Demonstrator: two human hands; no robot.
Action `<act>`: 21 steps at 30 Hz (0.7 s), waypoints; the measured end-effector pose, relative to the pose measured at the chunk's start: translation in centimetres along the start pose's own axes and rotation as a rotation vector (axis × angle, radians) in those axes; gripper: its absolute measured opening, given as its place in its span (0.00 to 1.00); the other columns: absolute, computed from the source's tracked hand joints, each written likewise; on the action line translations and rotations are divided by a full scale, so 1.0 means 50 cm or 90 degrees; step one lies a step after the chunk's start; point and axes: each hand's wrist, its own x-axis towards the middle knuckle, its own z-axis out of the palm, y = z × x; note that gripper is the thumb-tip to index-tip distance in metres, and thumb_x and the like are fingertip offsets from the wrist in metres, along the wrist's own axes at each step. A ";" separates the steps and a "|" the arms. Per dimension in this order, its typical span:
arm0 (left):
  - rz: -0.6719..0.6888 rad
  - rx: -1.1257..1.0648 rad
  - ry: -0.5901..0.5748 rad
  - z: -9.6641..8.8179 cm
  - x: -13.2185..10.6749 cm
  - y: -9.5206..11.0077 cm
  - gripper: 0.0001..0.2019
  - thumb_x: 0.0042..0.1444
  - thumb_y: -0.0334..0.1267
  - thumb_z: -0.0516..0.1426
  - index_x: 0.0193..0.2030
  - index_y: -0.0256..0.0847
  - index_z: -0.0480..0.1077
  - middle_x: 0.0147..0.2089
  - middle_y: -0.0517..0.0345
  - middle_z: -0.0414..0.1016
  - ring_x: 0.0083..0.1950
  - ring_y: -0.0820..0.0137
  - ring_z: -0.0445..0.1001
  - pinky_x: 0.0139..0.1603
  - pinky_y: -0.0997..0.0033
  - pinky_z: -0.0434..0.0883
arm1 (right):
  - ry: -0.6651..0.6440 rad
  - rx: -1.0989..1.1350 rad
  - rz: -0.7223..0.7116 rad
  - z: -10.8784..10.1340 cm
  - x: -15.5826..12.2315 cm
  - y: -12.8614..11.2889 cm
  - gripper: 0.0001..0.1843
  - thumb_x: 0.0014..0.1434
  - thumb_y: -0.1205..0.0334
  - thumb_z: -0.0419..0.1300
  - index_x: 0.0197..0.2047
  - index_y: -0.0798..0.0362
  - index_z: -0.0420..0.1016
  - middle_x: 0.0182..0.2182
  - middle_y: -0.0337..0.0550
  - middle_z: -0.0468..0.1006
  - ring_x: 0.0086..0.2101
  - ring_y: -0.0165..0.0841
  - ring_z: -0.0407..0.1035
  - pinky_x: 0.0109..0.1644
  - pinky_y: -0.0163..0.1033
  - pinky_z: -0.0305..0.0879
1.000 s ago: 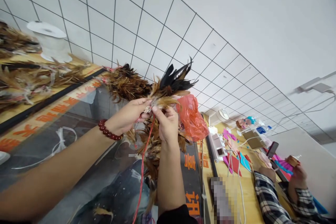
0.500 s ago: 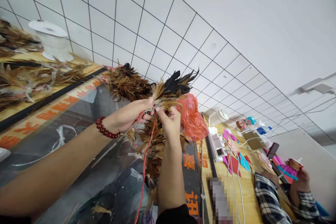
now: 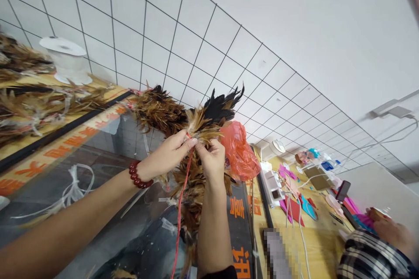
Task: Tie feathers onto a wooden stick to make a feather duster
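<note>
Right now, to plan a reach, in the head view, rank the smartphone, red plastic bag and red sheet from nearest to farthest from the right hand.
1. Red plastic bag: just right of the right hand.
2. Red sheet: farther right, on the wooden table.
3. Smartphone: farthest right.

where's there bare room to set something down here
Bare wood shows below the blue piece, between the white cables and the plaid sleeve. It is crowded around the left hand and right hand, which hold the feather bundle near the red bag, and at far left, around the white spool.
</note>
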 end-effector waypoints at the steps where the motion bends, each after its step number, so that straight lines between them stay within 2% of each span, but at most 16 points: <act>1: 0.004 0.007 0.008 0.001 0.000 -0.003 0.13 0.61 0.48 0.51 0.37 0.40 0.64 0.30 0.60 0.64 0.30 0.71 0.62 0.27 0.74 0.62 | 0.000 -0.003 -0.002 0.001 0.000 0.001 0.12 0.51 0.55 0.66 0.27 0.54 0.73 0.25 0.36 0.72 0.29 0.30 0.64 0.39 0.37 0.66; 4: 0.006 -0.028 0.019 0.004 0.002 -0.013 0.12 0.61 0.48 0.52 0.34 0.41 0.61 0.26 0.64 0.59 0.25 0.73 0.58 0.24 0.75 0.60 | 0.009 -0.008 -0.020 0.003 0.000 0.001 0.12 0.52 0.55 0.67 0.30 0.55 0.75 0.28 0.38 0.74 0.31 0.30 0.66 0.42 0.38 0.67; 7: 0.014 -0.059 0.031 -0.005 0.003 -0.017 0.13 0.61 0.48 0.51 0.34 0.41 0.60 0.25 0.66 0.56 0.23 0.75 0.54 0.23 0.75 0.58 | 0.005 0.027 -0.015 0.008 -0.003 -0.004 0.16 0.51 0.53 0.69 0.38 0.53 0.75 0.35 0.40 0.76 0.37 0.31 0.68 0.46 0.37 0.68; 8: 0.020 -0.047 0.035 -0.011 0.004 -0.016 0.13 0.61 0.49 0.51 0.35 0.41 0.60 0.26 0.66 0.57 0.23 0.75 0.55 0.23 0.75 0.58 | -0.020 0.061 0.000 0.010 -0.005 -0.006 0.19 0.50 0.52 0.69 0.42 0.52 0.74 0.38 0.40 0.76 0.38 0.31 0.69 0.47 0.37 0.68; 10: 0.033 0.005 0.036 -0.026 0.006 -0.010 0.13 0.62 0.49 0.51 0.35 0.41 0.61 0.26 0.64 0.60 0.25 0.73 0.59 0.25 0.74 0.61 | -0.136 0.142 0.068 0.012 -0.009 -0.007 0.23 0.50 0.49 0.69 0.46 0.51 0.72 0.38 0.40 0.76 0.37 0.30 0.69 0.44 0.36 0.69; 12: 0.050 0.088 0.045 -0.043 0.010 -0.003 0.13 0.62 0.48 0.50 0.35 0.40 0.62 0.28 0.60 0.65 0.29 0.70 0.64 0.30 0.71 0.65 | -0.279 0.181 0.162 0.011 -0.012 -0.006 0.25 0.50 0.46 0.69 0.46 0.51 0.73 0.30 0.35 0.73 0.27 0.27 0.66 0.33 0.33 0.67; 13: 0.054 0.139 0.055 -0.050 0.012 0.000 0.13 0.62 0.48 0.49 0.35 0.40 0.62 0.30 0.58 0.67 0.31 0.68 0.67 0.33 0.70 0.66 | -0.318 0.173 0.194 0.010 -0.013 -0.005 0.24 0.51 0.45 0.68 0.45 0.51 0.74 0.26 0.33 0.70 0.23 0.26 0.62 0.29 0.32 0.64; 14: 0.055 0.194 0.067 -0.056 0.014 0.001 0.12 0.62 0.47 0.48 0.37 0.40 0.62 0.31 0.56 0.68 0.33 0.66 0.69 0.35 0.68 0.67 | -0.320 0.147 0.199 0.007 -0.014 -0.005 0.22 0.53 0.45 0.66 0.44 0.52 0.75 0.23 0.32 0.68 0.22 0.25 0.60 0.28 0.31 0.62; 16: 0.044 0.295 0.086 -0.063 0.016 0.002 0.13 0.61 0.46 0.48 0.43 0.39 0.62 0.36 0.52 0.71 0.37 0.61 0.73 0.39 0.65 0.68 | -0.243 0.059 0.137 -0.002 -0.017 -0.010 0.16 0.58 0.48 0.62 0.40 0.53 0.77 0.24 0.34 0.69 0.24 0.26 0.61 0.31 0.32 0.62; 18: 0.013 0.370 0.079 -0.062 0.017 -0.002 0.16 0.62 0.45 0.48 0.51 0.36 0.59 0.40 0.47 0.73 0.41 0.57 0.75 0.42 0.62 0.69 | -0.180 -0.074 0.033 -0.015 -0.023 -0.025 0.13 0.62 0.53 0.59 0.37 0.54 0.77 0.27 0.37 0.74 0.29 0.28 0.65 0.36 0.33 0.63; 21: -0.026 0.466 0.027 -0.052 0.014 -0.008 0.17 0.63 0.42 0.45 0.53 0.33 0.57 0.42 0.41 0.75 0.43 0.53 0.77 0.41 0.60 0.69 | -0.224 -0.339 -0.111 -0.036 -0.031 -0.071 0.12 0.65 0.59 0.54 0.37 0.53 0.78 0.30 0.40 0.77 0.32 0.31 0.68 0.40 0.35 0.63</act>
